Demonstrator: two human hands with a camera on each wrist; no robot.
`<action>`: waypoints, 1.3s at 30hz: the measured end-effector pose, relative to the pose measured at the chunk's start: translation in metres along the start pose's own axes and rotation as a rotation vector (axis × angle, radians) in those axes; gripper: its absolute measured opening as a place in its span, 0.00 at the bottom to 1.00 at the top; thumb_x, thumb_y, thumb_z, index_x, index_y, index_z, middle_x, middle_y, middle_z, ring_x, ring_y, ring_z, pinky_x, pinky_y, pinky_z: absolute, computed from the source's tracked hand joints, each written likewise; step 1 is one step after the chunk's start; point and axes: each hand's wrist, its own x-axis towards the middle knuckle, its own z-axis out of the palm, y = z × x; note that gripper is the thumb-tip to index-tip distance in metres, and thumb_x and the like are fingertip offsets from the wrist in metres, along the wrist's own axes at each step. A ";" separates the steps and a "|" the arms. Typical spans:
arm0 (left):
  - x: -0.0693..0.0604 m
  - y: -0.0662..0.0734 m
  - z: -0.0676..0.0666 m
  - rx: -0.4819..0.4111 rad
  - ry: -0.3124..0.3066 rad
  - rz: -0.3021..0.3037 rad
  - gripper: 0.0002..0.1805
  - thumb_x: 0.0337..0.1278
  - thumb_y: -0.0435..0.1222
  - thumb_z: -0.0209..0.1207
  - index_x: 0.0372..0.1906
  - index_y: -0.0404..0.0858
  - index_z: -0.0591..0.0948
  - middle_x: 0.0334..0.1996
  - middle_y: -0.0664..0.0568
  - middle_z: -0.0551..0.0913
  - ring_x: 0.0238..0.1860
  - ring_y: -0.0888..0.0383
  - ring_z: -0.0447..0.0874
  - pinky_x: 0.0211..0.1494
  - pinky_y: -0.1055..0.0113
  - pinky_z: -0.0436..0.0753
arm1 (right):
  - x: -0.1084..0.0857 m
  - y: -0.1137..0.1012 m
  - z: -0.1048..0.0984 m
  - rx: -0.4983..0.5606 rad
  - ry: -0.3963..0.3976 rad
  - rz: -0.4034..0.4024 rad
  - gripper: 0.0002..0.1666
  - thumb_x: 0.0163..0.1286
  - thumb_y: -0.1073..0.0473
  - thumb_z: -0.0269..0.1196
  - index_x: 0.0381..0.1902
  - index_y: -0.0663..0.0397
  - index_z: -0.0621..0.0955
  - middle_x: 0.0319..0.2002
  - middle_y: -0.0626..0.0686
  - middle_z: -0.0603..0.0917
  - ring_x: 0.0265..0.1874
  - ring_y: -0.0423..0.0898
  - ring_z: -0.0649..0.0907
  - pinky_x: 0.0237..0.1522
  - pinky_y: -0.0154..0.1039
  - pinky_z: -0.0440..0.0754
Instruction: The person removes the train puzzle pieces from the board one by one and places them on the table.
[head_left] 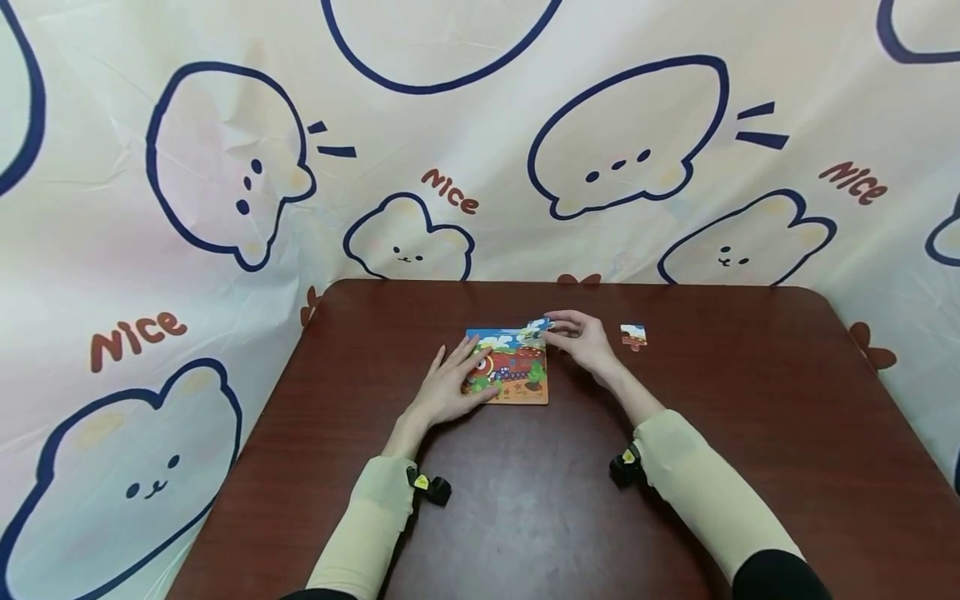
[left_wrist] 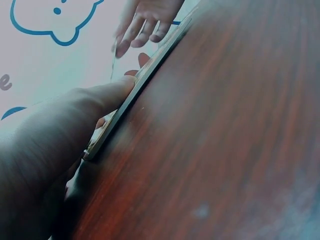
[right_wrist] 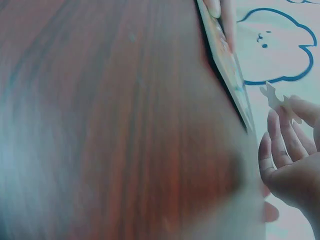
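A colourful jigsaw puzzle board (head_left: 517, 387) lies flat on the brown table, showing a red train, clouds and green plants. The left hand (head_left: 444, 392) rests spread on its left side, fingers over the picture; in the left wrist view its thumb (left_wrist: 112, 95) lies on the board's edge. The right hand (head_left: 588, 343) pinches a puzzle piece (head_left: 538, 325) over the board's top right corner. In the right wrist view this piece (right_wrist: 279, 104) is tilted between thumb and fingers, clear of the board (right_wrist: 225, 55).
Another puzzle piece (head_left: 633, 335) lies on the table (head_left: 750, 400) to the right of the right hand. A pale curtain (head_left: 495, 150) with blue cartoon outlines hangs behind the table's far edge and at both sides.
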 end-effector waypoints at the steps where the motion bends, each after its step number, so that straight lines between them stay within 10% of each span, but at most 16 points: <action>1: 0.000 0.000 0.000 0.000 -0.002 0.000 0.47 0.74 0.61 0.64 0.89 0.51 0.63 0.92 0.51 0.51 0.93 0.51 0.44 0.94 0.39 0.38 | 0.000 0.000 -0.004 -0.002 0.001 0.000 0.26 0.78 0.60 0.72 0.70 0.58 0.84 0.61 0.67 0.89 0.45 0.35 0.88 0.45 0.36 0.89; 21: -0.001 0.001 0.000 0.000 0.000 0.002 0.47 0.74 0.61 0.65 0.89 0.52 0.63 0.92 0.52 0.51 0.93 0.52 0.45 0.94 0.41 0.37 | -0.009 0.000 -0.059 -0.121 0.045 0.003 0.27 0.78 0.64 0.70 0.72 0.64 0.82 0.63 0.72 0.87 0.44 0.24 0.85 0.43 0.20 0.82; 39: -0.002 0.002 0.000 -0.014 0.008 -0.009 0.46 0.74 0.61 0.65 0.89 0.53 0.64 0.92 0.52 0.51 0.93 0.52 0.45 0.95 0.41 0.37 | -0.007 0.011 -0.084 -0.286 0.056 -0.001 0.27 0.78 0.64 0.71 0.71 0.68 0.81 0.60 0.72 0.89 0.59 0.60 0.89 0.44 0.17 0.78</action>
